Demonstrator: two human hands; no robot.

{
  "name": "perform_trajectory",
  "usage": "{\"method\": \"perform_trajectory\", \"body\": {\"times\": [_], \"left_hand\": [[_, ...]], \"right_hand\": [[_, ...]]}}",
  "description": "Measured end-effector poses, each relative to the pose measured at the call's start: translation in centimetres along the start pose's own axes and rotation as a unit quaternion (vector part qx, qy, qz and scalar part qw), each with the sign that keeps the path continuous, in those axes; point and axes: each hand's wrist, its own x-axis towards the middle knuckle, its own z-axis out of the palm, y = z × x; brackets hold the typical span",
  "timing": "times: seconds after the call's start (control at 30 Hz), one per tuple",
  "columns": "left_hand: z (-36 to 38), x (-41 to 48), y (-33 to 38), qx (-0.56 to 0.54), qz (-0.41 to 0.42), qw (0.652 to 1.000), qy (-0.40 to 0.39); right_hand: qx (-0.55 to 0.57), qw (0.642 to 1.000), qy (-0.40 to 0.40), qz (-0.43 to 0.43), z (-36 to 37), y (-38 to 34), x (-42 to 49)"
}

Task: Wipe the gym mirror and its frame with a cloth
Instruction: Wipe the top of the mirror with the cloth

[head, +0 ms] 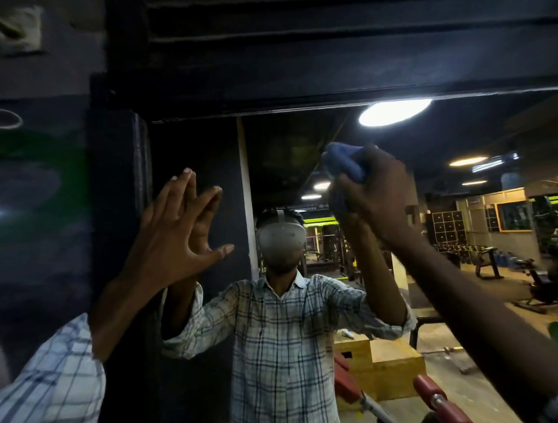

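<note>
Head view: right hand point(378, 203) grips a bunched blue cloth point(342, 162) high on the mirror point(284, 153), near the top frame point(298, 97). The left hand point(173, 235), fingers spread, rests on the glass. Overlapping strokes would limit streaks.

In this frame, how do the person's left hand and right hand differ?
The left hand is open, fingers straight and spread; the right hand is curled in a grip round a blue cloth. The left hand holds nothing, fingertips meeting their reflection in the mirror; the right hand holds the blue cloth at the glass. The right hand is higher than the left hand. Both are raised to the mirror.
</note>
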Motion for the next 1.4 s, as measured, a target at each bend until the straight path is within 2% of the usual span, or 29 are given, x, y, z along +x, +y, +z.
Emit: {"method": "perform_trajectory", "body": {"times": [0.03,0.07,0.13,0.17,0.2,0.23,0.3,0.37,0.4,0.43,0.47,0.53,0.57,0.6,0.7,0.77,0.8,0.87,0.93,0.97,1.0,1.07,1.13,1.17,1.2,1.27,1.33,1.37,1.4], "left_hand": [[-0.2,-0.1,-0.4,0.003,0.003,1.0,0.001],[-0.3,-0.2,-0.8,0.004,0.007,1.0,0.002],[-0.3,-0.2,-1.1,0.003,0.008,1.0,0.005],[-0.2,-0.2,-1.1,0.003,0.01,1.0,0.006],[-0.2,-0.2,-1.2,0.003,0.013,1.0,0.007],[-0.2,-0.2,-1.3,0.003,0.016,1.0,0.009],[-0.2,-0.3,-1.5,0.004,0.02,1.0,0.011],[-0.2,-0.3,-1.6,0.002,0.025,1.0,0.015],[-0.2,-0.3,-1.7,0.003,0.026,1.0,0.015],[-0.2,-0.3,-1.8,0.005,0.028,0.999,0.015],[-0.3,-0.3,-1.8,0.008,0.03,0.999,0.018],[-0.3,-0.2,-2.1,0.019,0.032,0.999,0.028],[-0.4,-0.1,-2.3,0.026,0.035,0.999,0.031],[-0.4,-0.1,-2.4,0.032,0.037,0.998,0.032],[-0.5,0.0,-3.1,0.043,0.033,0.998,0.031],[-0.5,-0.2,-3.4,0.046,0.03,0.998,0.032],[-0.5,-0.3,-3.6,0.048,0.029,0.998,0.032],[-0.6,-0.3,-3.8,0.05,0.032,0.998,0.033],[-0.7,-0.3,-4.1,0.047,0.035,0.998,0.037],[-0.8,-0.3,-4.2,0.044,0.037,0.998,0.039],[-0.9,-0.3,-4.3,0.041,0.039,0.998,0.04],[-1.0,-0.4,-4.7,0.04,0.036,0.998,0.042],[-1.1,-0.7,-5.3,0.044,0.032,0.998,0.044],[-1.1,-0.8,-5.7,0.045,0.033,0.997,0.047],[-1.2,-0.9,-6.0,0.043,0.035,0.997,0.048],[-1.3,-1.2,-6.9,0.035,0.035,0.998,0.05],[-1.7,-1.5,-7.7,0.029,0.03,0.997,0.06],[-1.8,-1.6,-8.1,0.028,0.029,0.997,0.063],[-2.0,-1.8,-8.5,0.026,0.03,0.997,0.064]], "right_hand": [[-0.011,0.999,-0.026,-0.018,1.1,-0.9,-0.8],[-0.023,0.993,-0.095,-0.063,2.1,-2.0,-1.9],[-0.056,0.951,-0.261,-0.154,3.4,-3.3,-3.2],[-0.062,0.936,-0.298,-0.175,3.3,-3.4,-2.7],[-0.059,0.94,-0.285,-0.177,3.0,-3.2,-1.5],[-0.055,0.956,-0.237,-0.163,2.7,-2.6,0.0],[-0.054,0.99,-0.102,-0.084,1.8,-1.5,2.7],[-0.045,0.999,-0.008,-0.026,2.0,-0.9,3.6],[-0.04,0.999,-0.01,-0.021,2.7,-1.5,3.2],[-0.031,0.997,-0.049,-0.044,3.6,-2.4,2.3],[-0.024,0.988,-0.118,-0.097,4.3,-3.6,1.1],[-0.035,0.944,-0.263,-0.198,5.2,-5.1,-0.2],[-0.044,0.93,-0.291,-0.221,5.3,-5.1,0.3],[-0.048,0.936,-0.269,-0.22,5.2,-4.8,1.3],[-0.057,0.991,-0.071,-0.1,4.4,-2.5,5.1],[-0.043,0.998,0.034,-0.036,4.5,-1.5,5.7],[-0.037,0.998,0.038,-0.033,5.1,-2.1,5.2],[-0.02,0.993,-0.075,-0.09,6.8,-4.0,3.3],[-0.027,0.962,-0.218,-0.164,8.2,-6.2,1.5],[-0.037,0.955,-0.233,-0.181,8.7,-6.4,1.6],[-0.038,0.963,-0.204,-0.171,8.8,-6.5,2.3],[-0.037,0.991,-0.089,-0.096,8.8,-5.9,4.6],[-0.029,0.999,0.016,-0.021,8.9,-5.7,5.9],[-0.024,0.999,0.036,-0.011,9.4,-6.2,5.8],[-0.012,0.999,0.024,-0.02,10.0,-6.9,5.2],[-0.005,0.99,-0.101,-0.101,11.4,-9.0,3.2],[-0.022,0.96,-0.212,-0.181,12.3,-9.8,2.3],[-0.029,0.959,-0.209,-0.188,12.3,-9.9,3.0],[-0.032,0.97,-0.172,-0.169,12.3,-9.7,4.2]]}}
